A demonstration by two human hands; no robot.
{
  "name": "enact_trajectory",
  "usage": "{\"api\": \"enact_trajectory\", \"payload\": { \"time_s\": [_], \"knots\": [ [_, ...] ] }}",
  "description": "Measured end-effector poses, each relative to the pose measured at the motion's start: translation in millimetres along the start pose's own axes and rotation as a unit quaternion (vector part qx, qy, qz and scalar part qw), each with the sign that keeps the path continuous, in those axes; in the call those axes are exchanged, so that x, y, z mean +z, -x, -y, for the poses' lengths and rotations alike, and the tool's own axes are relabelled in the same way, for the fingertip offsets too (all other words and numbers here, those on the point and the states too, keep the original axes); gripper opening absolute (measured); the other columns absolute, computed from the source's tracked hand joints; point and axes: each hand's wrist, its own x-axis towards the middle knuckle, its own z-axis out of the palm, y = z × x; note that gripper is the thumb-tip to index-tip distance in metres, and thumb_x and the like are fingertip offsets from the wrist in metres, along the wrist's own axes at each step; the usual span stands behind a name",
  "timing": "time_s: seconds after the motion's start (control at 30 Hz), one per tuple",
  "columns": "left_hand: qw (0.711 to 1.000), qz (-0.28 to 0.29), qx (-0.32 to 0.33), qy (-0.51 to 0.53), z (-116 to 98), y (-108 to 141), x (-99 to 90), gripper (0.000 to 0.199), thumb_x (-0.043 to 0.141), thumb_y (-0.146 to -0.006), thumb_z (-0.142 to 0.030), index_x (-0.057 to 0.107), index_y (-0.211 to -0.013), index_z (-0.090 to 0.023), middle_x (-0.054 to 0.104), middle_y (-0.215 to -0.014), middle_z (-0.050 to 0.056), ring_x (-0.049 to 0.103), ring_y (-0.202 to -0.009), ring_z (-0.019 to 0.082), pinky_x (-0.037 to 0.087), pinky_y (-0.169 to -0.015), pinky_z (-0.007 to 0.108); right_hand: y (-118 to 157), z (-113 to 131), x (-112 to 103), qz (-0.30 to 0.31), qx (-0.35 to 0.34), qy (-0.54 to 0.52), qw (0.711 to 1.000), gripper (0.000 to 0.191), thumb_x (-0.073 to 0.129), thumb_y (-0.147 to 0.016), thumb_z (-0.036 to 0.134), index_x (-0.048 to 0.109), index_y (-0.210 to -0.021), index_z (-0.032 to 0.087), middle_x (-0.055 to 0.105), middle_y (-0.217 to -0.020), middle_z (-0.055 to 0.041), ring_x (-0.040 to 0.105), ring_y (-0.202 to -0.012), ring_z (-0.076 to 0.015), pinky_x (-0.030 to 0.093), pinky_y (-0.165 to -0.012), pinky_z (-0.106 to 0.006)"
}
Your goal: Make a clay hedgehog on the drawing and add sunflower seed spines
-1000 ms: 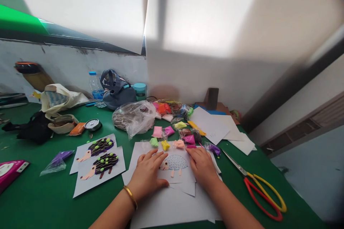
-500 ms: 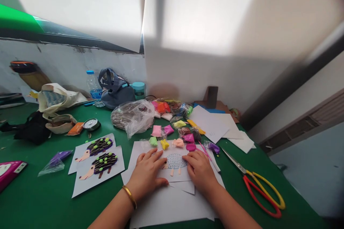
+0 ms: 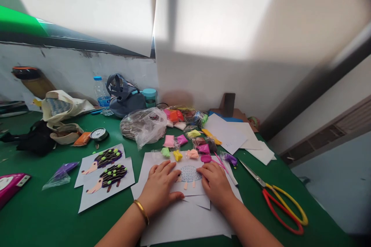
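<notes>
A pale blue, textured clay animal (image 3: 189, 174) with peach legs lies on a white sheet (image 3: 174, 216), among other stacked sheets. My left hand (image 3: 162, 179) rests flat on the paper at the animal's left side, fingers spread, a gold bangle on the wrist. It partly covers the peach head. At the animal's right edge, my right hand (image 3: 216, 181) has its fingers bent and close together, fingertips touching the blue clay. Anything between those fingertips is too small or hidden to make out. Just beyond the hands sit peach clay (image 3: 192, 154) and yellow clay (image 3: 177, 156).
Scissors (image 3: 275, 197) with red and yellow handles lie to the right. Two cards with clay hedgehogs (image 3: 113, 175) are on the left, near a purple clay packet (image 3: 63, 170). Several clay packets, a clear plastic bag (image 3: 145, 125) and spare paper (image 3: 223, 133) occupy the back.
My left hand has shifted very slightly to the right on the paper. My right hand stays at the blue body's edge.
</notes>
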Motion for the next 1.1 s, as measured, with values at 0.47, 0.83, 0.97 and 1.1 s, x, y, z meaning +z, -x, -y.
{"api": "enact_trajectory", "payload": {
  "time_s": [0.47,0.83,0.97,1.1],
  "knots": [
    [1.0,0.012,-0.009,-0.015,-4.2,-0.5,1.2,0.06,0.08,-0.068,-0.047,0.059,-0.123,-0.032,0.051,-0.143,0.008,0.04,-0.133,0.037,0.026,-0.107,0.057,-0.8,1.7,-0.9,-0.001,0.004,-0.012,1.0,0.032,0.051,-0.082,0.005,0.069,-0.102,0.022,0.066,-0.097,-0.0067,0.056,-0.097,-0.0247,0.043,-0.089,-0.042],
    [1.0,0.0,-0.015,-0.001,1.5,-1.4,6.7,0.077,0.081,-0.068,-0.046,0.049,-0.136,-0.032,0.052,-0.143,0.007,0.04,-0.133,0.035,0.025,-0.108,0.054,-0.3,-3.4,2.5,-0.033,-0.012,-0.017,0.999,0.029,0.051,-0.084,0.007,0.07,-0.101,0.022,0.067,-0.096,-0.0065,0.057,-0.096,-0.0239,0.044,-0.088,-0.04],
    [1.0,-0.003,-0.017,0.003,0.3,-2.0,4.4,0.074,0.081,-0.068,-0.045,0.051,-0.135,-0.03,0.053,-0.141,0.007,0.042,-0.132,0.035,0.026,-0.107,0.054,-1.1,-2.7,1.7,-0.034,-0.006,-0.015,0.999,0.026,0.052,-0.085,0.007,0.07,-0.098,0.022,0.066,-0.094,-0.0059,0.057,-0.095,-0.0237,0.044,-0.088,-0.04],
    [1.0,-0.013,-0.026,0.009,-1.0,-3.7,2.5,0.061,0.076,-0.075,-0.043,0.055,-0.13,-0.028,0.056,-0.139,0.008,0.046,-0.129,0.033,0.03,-0.106,0.052,-2.1,-2.4,1.5,-0.027,-0.001,-0.023,0.999,0.026,0.052,-0.085,0.008,0.07,-0.097,0.022,0.066,-0.094,-0.0059,0.057,-0.095,-0.024,0.044,-0.086,-0.039]
  ]
}}
